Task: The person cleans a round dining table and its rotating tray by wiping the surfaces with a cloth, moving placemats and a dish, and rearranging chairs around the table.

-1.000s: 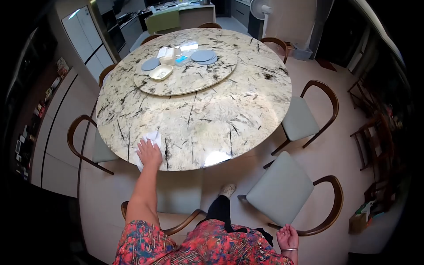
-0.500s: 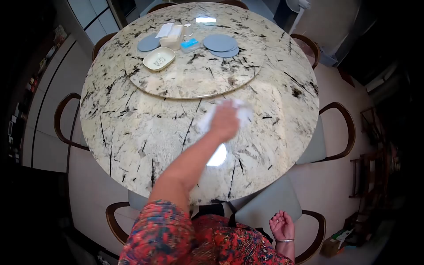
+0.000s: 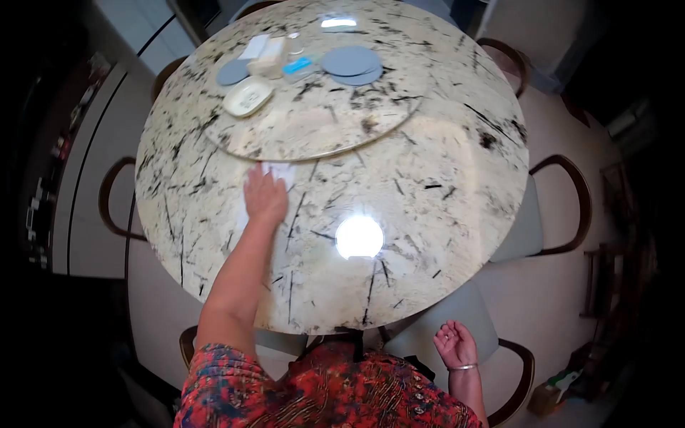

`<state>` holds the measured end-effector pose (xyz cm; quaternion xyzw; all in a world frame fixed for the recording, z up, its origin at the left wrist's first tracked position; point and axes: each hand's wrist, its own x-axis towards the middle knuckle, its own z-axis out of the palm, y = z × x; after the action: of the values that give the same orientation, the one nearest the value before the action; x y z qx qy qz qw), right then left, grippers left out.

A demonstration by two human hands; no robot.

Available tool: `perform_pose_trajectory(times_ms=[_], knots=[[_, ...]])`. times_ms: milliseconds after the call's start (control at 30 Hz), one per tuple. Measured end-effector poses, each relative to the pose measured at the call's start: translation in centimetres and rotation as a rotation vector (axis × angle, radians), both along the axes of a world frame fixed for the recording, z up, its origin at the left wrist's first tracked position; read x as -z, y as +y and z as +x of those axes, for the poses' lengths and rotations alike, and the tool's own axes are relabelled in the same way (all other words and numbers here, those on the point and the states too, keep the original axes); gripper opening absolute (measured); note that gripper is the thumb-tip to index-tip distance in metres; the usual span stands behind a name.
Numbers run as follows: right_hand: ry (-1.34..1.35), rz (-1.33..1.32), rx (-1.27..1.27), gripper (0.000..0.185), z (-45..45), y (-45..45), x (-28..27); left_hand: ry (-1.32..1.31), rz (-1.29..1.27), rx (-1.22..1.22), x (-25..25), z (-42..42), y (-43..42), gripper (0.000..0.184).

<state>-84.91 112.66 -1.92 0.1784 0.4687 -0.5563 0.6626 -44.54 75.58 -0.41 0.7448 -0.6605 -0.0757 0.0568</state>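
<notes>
My left hand (image 3: 265, 194) presses down on a white cloth (image 3: 283, 173) on the round marble-patterned table (image 3: 407, 285), just in front of the raised turntable's near edge. Part of the cloth shows past the fingers; the palm hides the rest. My right hand (image 3: 457, 346), with a bracelet at the wrist, is held low beyond the table's near edge, above a grey chair seat. Its palm faces up, the fingers are loosely curled and apart, and nothing is in it.
On the turntable (image 3: 314, 135) stand a cream dish (image 3: 247, 98), a tissue box (image 3: 267, 60), a blue-topped packet (image 3: 297, 66) and round grey-blue mats (image 3: 351, 63). Chairs with curved wooden backs surround the table, one (image 3: 457, 317) close at my right.
My left hand has slid the white cloth leftward across the table, from right of the middle to the turntable's front left. My right hand has hardly moved. The view has shifted slightly.
</notes>
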Motion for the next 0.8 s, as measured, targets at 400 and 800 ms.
perform_pose_trajectory(times_ms=[400,800], knots=[[-0.095,-0.089,-0.055,0.037,3.6,-7.9,7.7,0.005,0.009,0.895,-0.6,-21.6,2.5,0.056],[-0.139,-0.023,-0.090,0.042,3.8,-6.8,10.1,0.085,0.041,0.748,-1.0,-15.5,3.5,0.046]])
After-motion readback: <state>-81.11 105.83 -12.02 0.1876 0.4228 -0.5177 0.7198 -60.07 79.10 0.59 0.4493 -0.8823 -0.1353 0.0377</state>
